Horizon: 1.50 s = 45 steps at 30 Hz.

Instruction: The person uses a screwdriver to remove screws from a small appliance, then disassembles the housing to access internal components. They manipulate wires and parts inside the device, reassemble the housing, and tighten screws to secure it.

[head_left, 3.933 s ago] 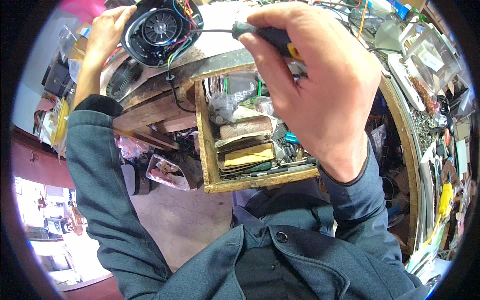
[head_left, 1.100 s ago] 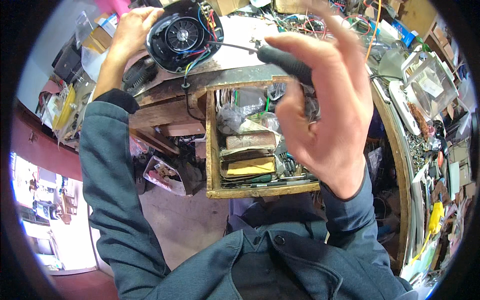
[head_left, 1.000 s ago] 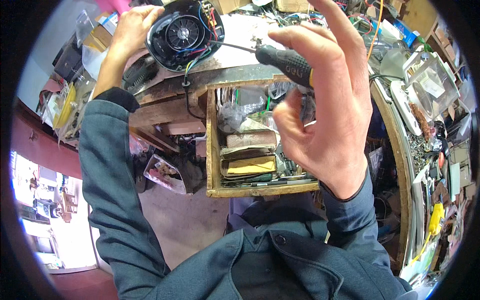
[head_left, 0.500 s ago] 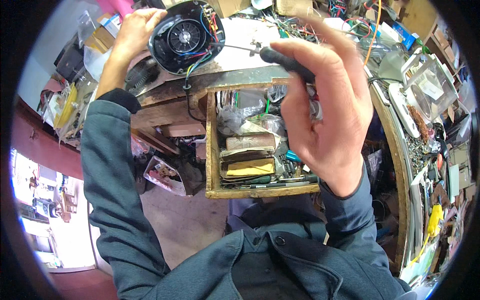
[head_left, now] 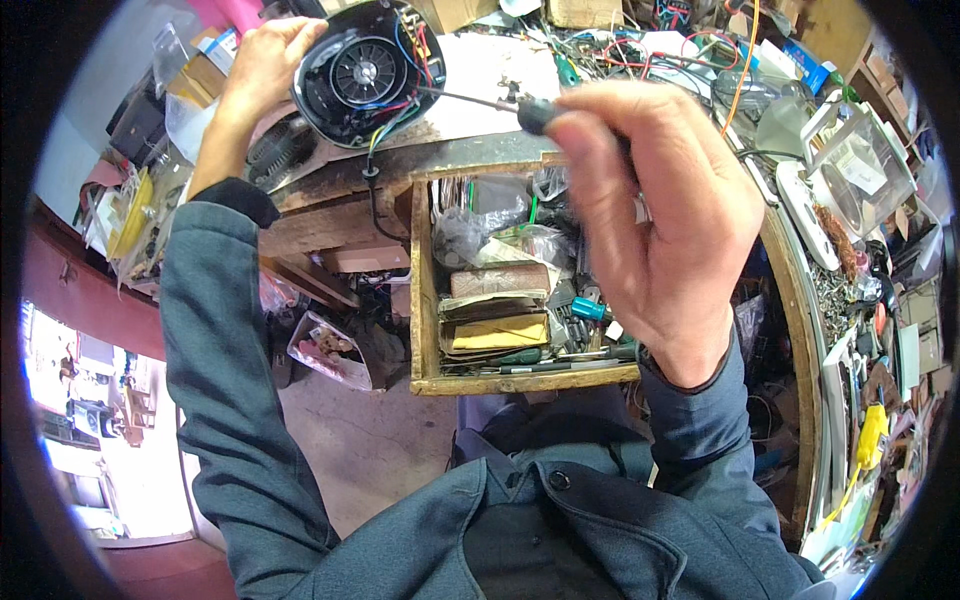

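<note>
A black appliance base (head_left: 312,88) with a round finned hub and coloured wires (head_left: 420,60) lies tilted at the back of the bench. My left hand (head_left: 262,70) grips its upper left rim, fingers closed over the edge. In my right hand (head_left: 665,200) is a screwdriver (head_left: 535,115); the fingers wrap its dark handle, and its thin shaft points left. The tip meets the right side of the base near the wires, though the exact contact point is too small to tell. A black cord (head_left: 372,190) hangs from the base over the bench edge.
Below the bench edge an open wooden drawer (head_left: 425,290) holds plastic bags, a yellow packet and tools. A dark grille-like part (head_left: 280,150) lies left of the base. Tangled wires and parts crowd the back right. An open box (head_left: 335,350) sits on the floor.
My right hand has turned about the screwdriver handle, its fingers curling closer round it. The base and my left hand have shifted very slightly left.
</note>
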Each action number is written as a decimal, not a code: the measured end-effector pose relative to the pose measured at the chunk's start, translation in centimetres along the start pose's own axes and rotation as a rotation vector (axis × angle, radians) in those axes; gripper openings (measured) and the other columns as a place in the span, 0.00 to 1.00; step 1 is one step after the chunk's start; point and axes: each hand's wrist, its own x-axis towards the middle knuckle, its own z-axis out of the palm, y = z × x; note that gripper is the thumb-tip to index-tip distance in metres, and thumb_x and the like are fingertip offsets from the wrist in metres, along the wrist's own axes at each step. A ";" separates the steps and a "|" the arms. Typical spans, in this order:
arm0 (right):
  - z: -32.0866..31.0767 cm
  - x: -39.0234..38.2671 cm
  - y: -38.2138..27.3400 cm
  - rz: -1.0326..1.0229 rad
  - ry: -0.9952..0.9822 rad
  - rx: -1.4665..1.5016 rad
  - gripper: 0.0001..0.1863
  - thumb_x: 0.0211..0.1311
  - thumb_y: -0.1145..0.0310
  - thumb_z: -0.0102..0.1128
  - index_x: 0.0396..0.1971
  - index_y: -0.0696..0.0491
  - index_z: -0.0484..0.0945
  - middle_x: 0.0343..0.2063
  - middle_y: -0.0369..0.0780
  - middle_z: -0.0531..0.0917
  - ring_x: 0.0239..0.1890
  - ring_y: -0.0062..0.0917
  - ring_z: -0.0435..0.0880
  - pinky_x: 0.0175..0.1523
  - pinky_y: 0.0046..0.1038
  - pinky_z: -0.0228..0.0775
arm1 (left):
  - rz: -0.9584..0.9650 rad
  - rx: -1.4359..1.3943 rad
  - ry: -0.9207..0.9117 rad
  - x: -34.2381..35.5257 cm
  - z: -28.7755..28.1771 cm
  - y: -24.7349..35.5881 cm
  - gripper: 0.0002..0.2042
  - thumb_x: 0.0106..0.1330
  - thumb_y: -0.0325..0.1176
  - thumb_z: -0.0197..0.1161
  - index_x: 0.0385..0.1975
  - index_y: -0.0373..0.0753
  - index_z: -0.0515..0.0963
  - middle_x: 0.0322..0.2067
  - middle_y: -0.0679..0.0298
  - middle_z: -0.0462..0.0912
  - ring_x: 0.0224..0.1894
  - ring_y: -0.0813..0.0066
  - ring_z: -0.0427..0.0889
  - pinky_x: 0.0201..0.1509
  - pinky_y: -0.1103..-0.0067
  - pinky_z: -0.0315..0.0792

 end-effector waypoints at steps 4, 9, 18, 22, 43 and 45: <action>0.1 0.2 0.3 -0.098 0.068 -0.078 0.19 0.53 0.81 0.67 0.48 0.58 0.83 0.56 0.49 0.80 0.51 0.35 0.83 0.55 0.31 0.77 | 0.045 -0.007 0.040 -0.1 0.2 -0.3 0.18 0.76 0.46 0.59 0.49 0.38 0.85 0.38 0.52 0.89 0.41 0.63 0.89 0.49 0.71 0.78; 0.8 -0.2 0.5 -0.085 0.110 -0.038 0.15 0.61 0.79 0.67 0.49 0.59 0.83 0.47 0.47 0.84 0.44 0.32 0.86 0.49 0.27 0.78 | -0.015 0.014 0.004 -0.3 0.0 -0.1 0.18 0.75 0.46 0.60 0.51 0.38 0.85 0.41 0.53 0.90 0.44 0.65 0.89 0.51 0.71 0.78; 0.3 -0.3 0.1 -0.058 0.068 0.013 0.16 0.53 0.83 0.64 0.44 0.60 0.84 0.49 0.48 0.84 0.44 0.32 0.86 0.49 0.28 0.78 | -0.045 -0.037 0.005 -0.3 -0.2 0.1 0.18 0.74 0.48 0.60 0.48 0.42 0.86 0.42 0.52 0.88 0.46 0.54 0.89 0.51 0.67 0.79; 0.3 -0.2 0.0 -0.103 0.078 -0.013 0.16 0.52 0.79 0.70 0.44 0.59 0.84 0.52 0.49 0.82 0.45 0.34 0.86 0.51 0.29 0.79 | -0.023 -0.017 0.038 -0.4 -0.1 -0.1 0.17 0.74 0.48 0.60 0.49 0.42 0.86 0.42 0.52 0.88 0.46 0.55 0.89 0.51 0.68 0.79; -0.2 -1.2 -1.2 0.048 0.012 -0.037 0.20 0.53 0.84 0.67 0.48 0.58 0.83 0.55 0.48 0.80 0.45 0.35 0.86 0.49 0.29 0.80 | -0.035 -0.081 0.046 -0.8 -0.1 0.7 0.15 0.74 0.43 0.61 0.47 0.40 0.86 0.39 0.52 0.89 0.43 0.58 0.90 0.47 0.70 0.79; -0.4 -1.3 -0.6 0.001 -0.011 -0.024 0.22 0.51 0.86 0.64 0.49 0.57 0.83 0.57 0.49 0.78 0.47 0.36 0.85 0.48 0.29 0.80 | -0.038 -0.065 0.037 -0.7 -0.1 0.6 0.15 0.75 0.43 0.61 0.49 0.38 0.86 0.38 0.53 0.90 0.40 0.66 0.90 0.46 0.72 0.79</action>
